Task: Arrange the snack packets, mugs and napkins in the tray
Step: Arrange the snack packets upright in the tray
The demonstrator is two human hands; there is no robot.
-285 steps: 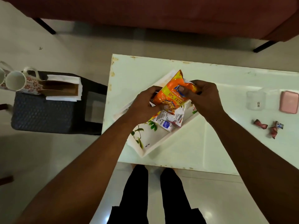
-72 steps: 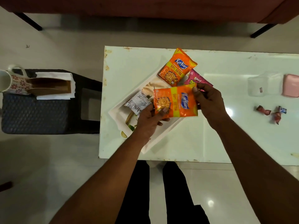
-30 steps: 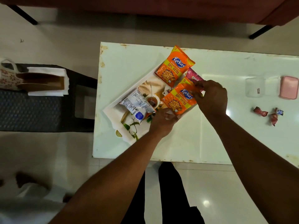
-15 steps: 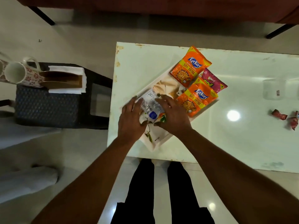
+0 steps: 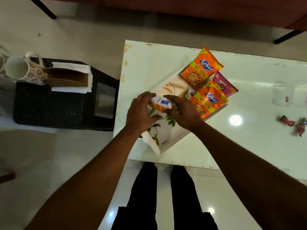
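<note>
We grip a white packet point(image 5: 162, 103), blue-marked with an orange edge, over the middle of the tray point(image 5: 167, 143). The left hand point(image 5: 141, 113) is at its 9 o'clock and the right hand point(image 5: 182, 112) at 3 o'clock, fingers curled round it. Two orange packets point(image 5: 208, 102) lie toward the tray's 2 o'clock.

second mug point(image 5: 1, 63) cut by left edge, white packet point(image 5: 161, 103) half hidden under fingers point(image 5: 170, 98)

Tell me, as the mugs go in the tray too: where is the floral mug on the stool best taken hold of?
Likely best: grip the floral mug by its handle, coming from the far side. The loop stands free there, while the napkin holder sits close on its right and a second mug on its left.
</note>
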